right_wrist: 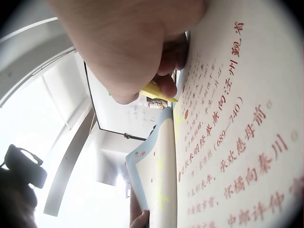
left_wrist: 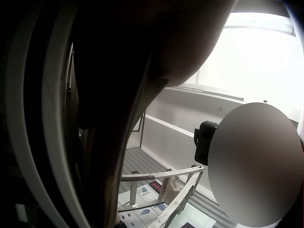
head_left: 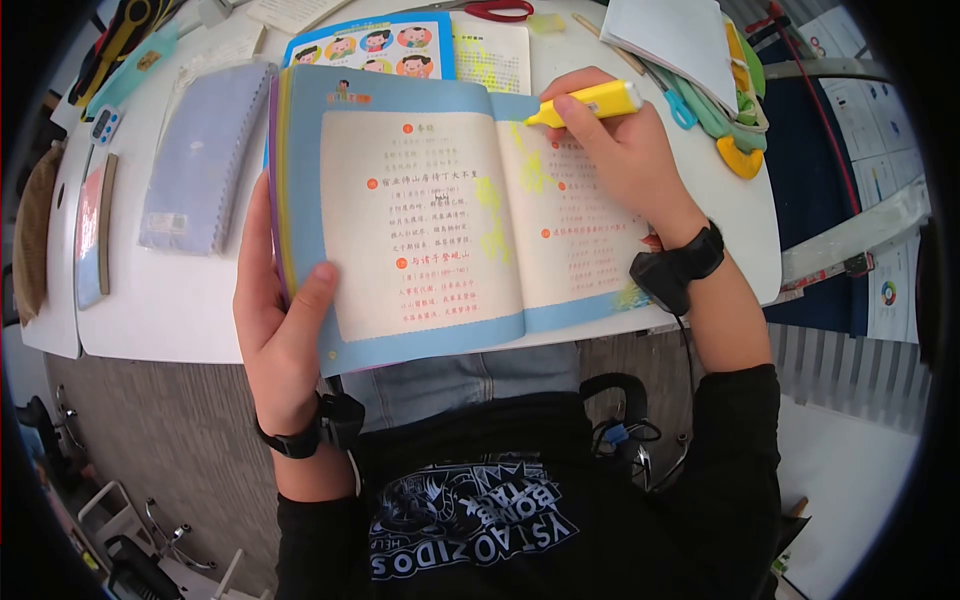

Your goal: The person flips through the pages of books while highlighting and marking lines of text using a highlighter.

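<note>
An open book (head_left: 420,230) with blue-bordered pages is tilted up at the table's front edge. My left hand (head_left: 272,325) grips its left side, thumb on the page and fingers behind the cover. Between the thumb and fingers of my right hand (head_left: 632,165) is a yellow highlighter (head_left: 607,98), its tip right at the top of the right page near the fold. Yellow handwritten strokes (head_left: 535,172) mark both pages beside the fold. The right wrist view shows the highlighter (right_wrist: 154,90) tip close to the paper. My left hand is dark in its own wrist view.
Behind the book lie a blue booklet (head_left: 437,28) with cartoon faces and red-handled scissors (head_left: 500,10). To the left are a lilac spiral notebook (head_left: 205,160) and a small timer (head_left: 104,125). White paper (head_left: 680,40) and a green-and-yellow pouch (head_left: 735,140) sit at the right.
</note>
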`<state>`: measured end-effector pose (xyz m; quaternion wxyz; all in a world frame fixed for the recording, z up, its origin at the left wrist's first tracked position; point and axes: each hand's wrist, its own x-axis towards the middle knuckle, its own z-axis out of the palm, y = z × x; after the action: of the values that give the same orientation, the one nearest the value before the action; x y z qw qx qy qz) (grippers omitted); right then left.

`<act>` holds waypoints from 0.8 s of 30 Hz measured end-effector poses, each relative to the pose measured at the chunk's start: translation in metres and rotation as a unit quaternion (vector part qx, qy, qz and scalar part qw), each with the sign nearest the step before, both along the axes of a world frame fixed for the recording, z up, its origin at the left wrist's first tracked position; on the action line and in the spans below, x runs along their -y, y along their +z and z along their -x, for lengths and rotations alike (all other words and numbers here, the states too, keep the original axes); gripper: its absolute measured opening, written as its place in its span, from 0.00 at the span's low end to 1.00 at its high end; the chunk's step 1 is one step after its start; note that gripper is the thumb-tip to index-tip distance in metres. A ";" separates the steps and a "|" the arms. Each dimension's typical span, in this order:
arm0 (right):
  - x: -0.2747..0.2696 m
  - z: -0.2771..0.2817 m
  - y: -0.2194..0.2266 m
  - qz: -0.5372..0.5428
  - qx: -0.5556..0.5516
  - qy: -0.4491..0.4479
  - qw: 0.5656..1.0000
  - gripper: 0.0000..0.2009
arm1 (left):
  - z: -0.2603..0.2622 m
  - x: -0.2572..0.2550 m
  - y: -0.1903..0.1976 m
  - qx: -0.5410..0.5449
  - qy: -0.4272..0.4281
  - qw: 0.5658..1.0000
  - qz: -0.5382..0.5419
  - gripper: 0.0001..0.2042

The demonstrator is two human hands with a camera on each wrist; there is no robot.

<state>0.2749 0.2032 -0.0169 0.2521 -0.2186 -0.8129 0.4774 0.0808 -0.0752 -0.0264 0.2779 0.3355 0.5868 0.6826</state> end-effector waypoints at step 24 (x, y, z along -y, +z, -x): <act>-0.040 -0.038 0.017 0.023 -0.004 -0.090 0.996 0.08 | -0.001 0.000 0.001 0.028 0.022 0.999 -0.018 0.37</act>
<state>0.3132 0.2431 0.0005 0.2928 -0.2946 -0.7776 0.4720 0.0816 -0.0749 -0.0251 0.2728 0.3082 0.5736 0.7082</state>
